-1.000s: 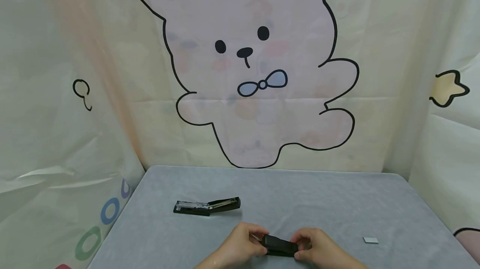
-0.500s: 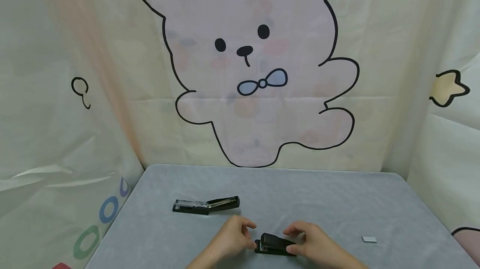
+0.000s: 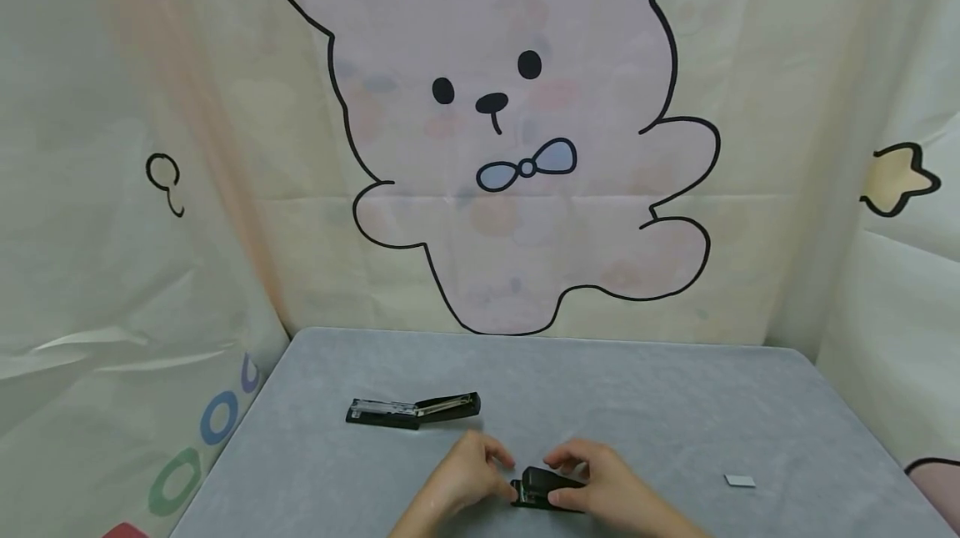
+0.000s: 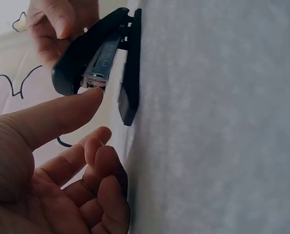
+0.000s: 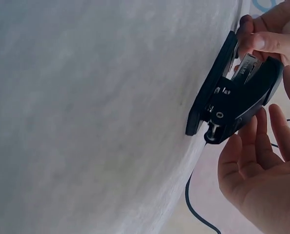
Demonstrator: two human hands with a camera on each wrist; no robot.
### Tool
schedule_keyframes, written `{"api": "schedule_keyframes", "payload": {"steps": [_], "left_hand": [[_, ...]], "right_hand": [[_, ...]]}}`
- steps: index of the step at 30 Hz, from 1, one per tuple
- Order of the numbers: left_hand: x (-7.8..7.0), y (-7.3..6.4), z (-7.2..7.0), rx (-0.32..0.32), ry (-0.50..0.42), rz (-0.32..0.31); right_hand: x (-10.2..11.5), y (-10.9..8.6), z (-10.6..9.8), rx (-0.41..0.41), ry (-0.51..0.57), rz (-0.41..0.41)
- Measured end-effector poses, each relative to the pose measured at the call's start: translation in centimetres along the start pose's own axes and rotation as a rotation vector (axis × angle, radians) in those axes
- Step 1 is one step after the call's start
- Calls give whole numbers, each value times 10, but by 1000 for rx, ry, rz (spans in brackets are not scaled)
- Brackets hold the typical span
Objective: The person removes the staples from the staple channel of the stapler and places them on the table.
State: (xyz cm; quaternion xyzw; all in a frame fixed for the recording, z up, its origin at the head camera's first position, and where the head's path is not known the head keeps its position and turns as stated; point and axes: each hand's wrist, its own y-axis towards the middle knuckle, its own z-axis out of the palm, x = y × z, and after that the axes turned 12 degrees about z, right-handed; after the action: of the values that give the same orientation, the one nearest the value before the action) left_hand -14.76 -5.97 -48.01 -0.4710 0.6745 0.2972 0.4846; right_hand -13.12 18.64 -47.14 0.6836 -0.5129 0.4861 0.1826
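A black stapler (image 3: 546, 490) rests upright on its base near the front of the table, its arm raised off the base. At its front, my left hand (image 4: 62, 151) has the thumb tip at the nose of the metal magazine (image 4: 100, 68), with the other fingers loosely bent below. My right hand (image 3: 611, 488) straddles the stapler's arm, thumb on the near side and fingers on the far side. The fingertips (image 5: 258, 117) of that hand lie loosely along the black arm in the right wrist view.
A second black stapler (image 3: 412, 410), swung wide apart, lies at the back left of the grey cloth-covered table (image 3: 637, 396). Off to the right is a small pale grey block (image 3: 740, 481). A printed curtain (image 3: 300, 271) hangs behind the table and along both sides.
My left hand has drawn back from the stapler's front, uncovering it. My right hand has shifted left along the arm, away from the rear end. The other stapler has not moved.
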Motion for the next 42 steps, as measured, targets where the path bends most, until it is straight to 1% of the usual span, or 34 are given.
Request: {"api": "schedule_keyframes", "payload": {"steps": [9, 12, 19, 23, 28, 31, 36, 42], "left_hand": [[3, -1, 4, 0, 48, 39], [3, -1, 6, -8, 75, 42], [5, -2, 9, -36, 148, 89], [4, -4, 10, -50, 190, 91], [2, -5, 11, -56, 225, 93], [3, -4, 12, -50, 230, 88], [3, -3, 12, -43, 222, 63], [4, -4, 11, -49, 230, 78]], "right_hand": [[2, 2, 6, -4, 37, 18], [2, 3, 8, -14, 33, 13], [4, 5, 10, -17, 26, 31], [5, 6, 10, -8, 26, 41], [3, 7, 10, -8, 24, 32], [3, 6, 9, -6, 37, 35], [3, 2, 5, -7, 50, 37], [6, -2, -3, -19, 21, 4]]}}
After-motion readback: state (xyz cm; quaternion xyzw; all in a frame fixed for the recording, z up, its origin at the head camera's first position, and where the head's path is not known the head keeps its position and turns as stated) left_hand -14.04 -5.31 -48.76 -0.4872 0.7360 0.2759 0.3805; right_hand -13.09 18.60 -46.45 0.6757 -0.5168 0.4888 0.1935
